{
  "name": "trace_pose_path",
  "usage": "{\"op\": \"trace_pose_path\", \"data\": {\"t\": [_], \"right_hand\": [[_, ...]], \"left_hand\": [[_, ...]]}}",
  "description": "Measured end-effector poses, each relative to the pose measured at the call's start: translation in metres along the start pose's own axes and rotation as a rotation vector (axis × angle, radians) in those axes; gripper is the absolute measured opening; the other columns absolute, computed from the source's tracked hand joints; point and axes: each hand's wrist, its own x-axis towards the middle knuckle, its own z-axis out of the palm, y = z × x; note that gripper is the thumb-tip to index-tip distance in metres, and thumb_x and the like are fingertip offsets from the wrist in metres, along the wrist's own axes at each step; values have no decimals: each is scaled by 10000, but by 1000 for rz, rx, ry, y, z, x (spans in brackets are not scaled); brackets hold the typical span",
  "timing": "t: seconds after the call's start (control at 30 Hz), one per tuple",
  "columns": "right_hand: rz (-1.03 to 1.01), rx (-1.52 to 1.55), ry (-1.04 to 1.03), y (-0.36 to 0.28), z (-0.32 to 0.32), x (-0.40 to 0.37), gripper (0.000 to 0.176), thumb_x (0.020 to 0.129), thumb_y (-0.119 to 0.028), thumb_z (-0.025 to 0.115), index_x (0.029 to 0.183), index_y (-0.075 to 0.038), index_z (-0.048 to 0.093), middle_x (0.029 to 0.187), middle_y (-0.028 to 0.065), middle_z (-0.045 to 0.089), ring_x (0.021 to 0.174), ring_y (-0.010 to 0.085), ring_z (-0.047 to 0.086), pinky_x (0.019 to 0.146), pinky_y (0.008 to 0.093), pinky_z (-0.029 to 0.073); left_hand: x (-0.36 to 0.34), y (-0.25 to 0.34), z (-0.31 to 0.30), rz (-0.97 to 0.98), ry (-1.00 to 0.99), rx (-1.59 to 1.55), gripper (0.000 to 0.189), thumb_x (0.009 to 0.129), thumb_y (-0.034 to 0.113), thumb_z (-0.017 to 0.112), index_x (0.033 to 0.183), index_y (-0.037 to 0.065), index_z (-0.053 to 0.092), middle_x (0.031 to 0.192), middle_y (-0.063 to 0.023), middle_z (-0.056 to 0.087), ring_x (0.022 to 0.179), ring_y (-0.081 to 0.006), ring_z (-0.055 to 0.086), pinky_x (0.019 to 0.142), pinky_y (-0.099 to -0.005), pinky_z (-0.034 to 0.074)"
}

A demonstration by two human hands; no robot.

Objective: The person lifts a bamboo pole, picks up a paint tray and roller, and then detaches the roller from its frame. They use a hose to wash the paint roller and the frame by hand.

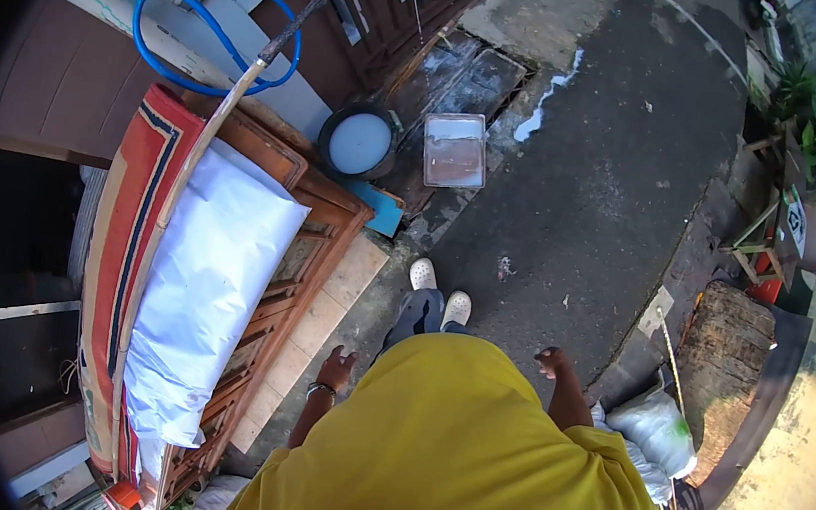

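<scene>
My left hand hangs at my side with its fingers loosely bent and apart, and nothing is in it. It is closest to the tiled ledge beside a brown wooden gate-like panel. On the other side, my right hand is held out over the dark pavement, its fingers half curled and apart, also holding nothing. Ahead on the left stand a black bucket of whitish liquid and a clear rectangular tub with cloudy water. Neither hand touches them.
A striped rug and white sheeting hang over the wooden panel, along a long pole. A blue hose loops above. White foam streaks the ground. Filled plastic bags and a weathered wooden block lie at right.
</scene>
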Motion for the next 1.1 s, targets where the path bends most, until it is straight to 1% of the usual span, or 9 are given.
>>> {"op": "trace_pose_path", "data": {"t": [0.07, 0.17, 0.27, 0.37, 0.4, 0.6, 0.9, 1.03, 1.1], "right_hand": [[-36, 27, 6, -8, -1, -25, 224, 874, -259, 715, 1029, -98, 729, 845, 165, 739, 749, 290, 724, 632, 416, 560], [14, 23, 8, -42, -8, -39, 257, 919, -267, 660, 1132, -130, 705, 993, 96, 733, 883, 280, 728, 658, 432, 567], [-31, -14, 111, -91, -18, -44, 289, 901, -315, 665, 1097, -109, 713, 959, 88, 744, 925, 283, 725, 726, 418, 567], [-341, -224, 358, -136, -28, -23, 332, 868, -355, 673, 1068, -95, 721, 934, 126, 745, 921, 292, 721, 769, 395, 557], [-290, -225, 352, -165, -35, -30, 359, 845, -384, 677, 1052, -95, 726, 981, 180, 733, 965, 328, 707, 829, 402, 544], [-314, -390, 351, -235, -56, 35, 381, 861, -434, 644, 1098, -145, 717, 1046, 205, 716, 1004, 385, 680, 863, 472, 534], [-209, -694, 199, -245, -99, 138, 300, 871, -411, 606, 1039, -169, 665, 977, 132, 726, 978, 336, 695, 824, 486, 553], [-413, -588, 395, -223, -127, 170, 198, 798, -307, 687, 909, -148, 646, 807, 75, 704, 811, 305, 690, 732, 478, 506], [-604, -589, 507, -217, -140, 183, 171, 772, -259, 706, 869, -140, 630, 748, 50, 680, 749, 291, 672, 701, 466, 475]], "left_hand": [[36, -12, 14, 11, -28, 35, 740, 923, 543, 605, 1437, 34, 445, 1160, -255, 678, 1114, -398, 648, 971, -463, 500], [82, 13, 14, 38, -116, 57, 736, 923, 538, 603, 1434, 31, 448, 1208, -261, 661, 1149, -398, 634, 987, -462, 491], [129, 92, -1, 9, -225, 28, 714, 927, 502, 607, 1430, 20, 450, 1228, -253, 653, 1151, -384, 631, 991, -452, 486], [209, 147, 4, 156, -189, 77, 701, 923, 477, 620, 1423, 13, 457, 1210, -246, 660, 1127, -359, 645, 965, -446, 497], [231, 169, 3, 173, -174, 86, 693, 920, 466, 624, 1415, 7, 465, 1190, -241, 669, 1110, -354, 653, 954, -440, 501], [306, 305, 11, 275, -160, -71, 647, 904, 401, 641, 1373, -21, 498, 1136, -224, 692, 1076, -363, 662, 936, -426, 507], [480, 323, 170, 144, -42, -244, 578, 908, 344, 667, 1312, -48, 539, 1087, -223, 706, 1025, -330, 680, 890, -403, 520], [569, 319, 271, -19, -28, -538, 569, 907, 306, 690, 1321, -50, 526, 951, -147, 726, 819, -217, 695, 766, -360, 539], [599, 341, 300, -119, -43, -631, 610, 917, 298, 685, 1376, -45, 475, 1011, -149, 714, 833, -228, 692, 762, -378, 537]]}}
